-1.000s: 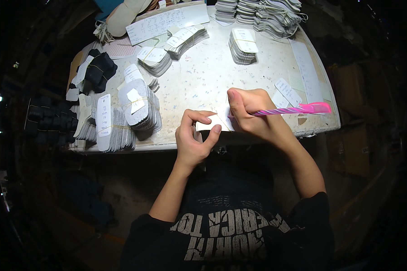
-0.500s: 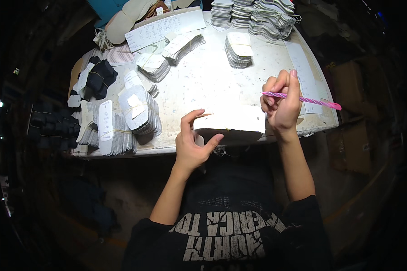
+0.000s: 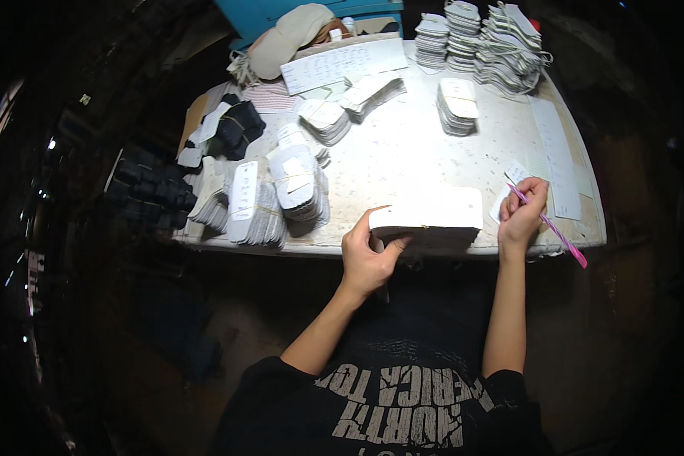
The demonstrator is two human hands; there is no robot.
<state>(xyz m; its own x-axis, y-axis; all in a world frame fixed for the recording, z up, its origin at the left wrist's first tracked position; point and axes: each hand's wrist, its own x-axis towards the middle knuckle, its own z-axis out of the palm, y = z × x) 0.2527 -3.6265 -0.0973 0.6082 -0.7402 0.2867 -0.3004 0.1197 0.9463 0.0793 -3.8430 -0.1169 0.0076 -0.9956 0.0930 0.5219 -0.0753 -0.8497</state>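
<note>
My left hand (image 3: pixel 368 258) is closed around the left end of a thick white-topped stack (image 3: pixel 427 210), thumb at its near side. The stack is at the table's front edge, with a small dark hole in its top near each end. Its near side is in shadow, so its layers are hard to make out. In my closed right hand (image 3: pixel 523 216) is a pink and white striped pen (image 3: pixel 564 242), its thin tip pointing up and to the left. Just beyond that hand lies a small white slip (image 3: pixel 516 170) with handwriting.
Grey-white bundles of cut pieces (image 3: pixel 254 205) stand at the left, near dark bundles (image 3: pixel 239 128). A banded bundle (image 3: pixel 457 106) sits farther back. Tall stacks (image 3: pixel 509 45) rise at the back right. Long written sheets (image 3: pixel 346 64) lie at the back and right of the table (image 3: pixel 403 144).
The whole view has shifted, so the table sits farther right and lower. My right hand has come down toward me, and the pen has tilted steeper. My left hand keeps its hold on the stack.
</note>
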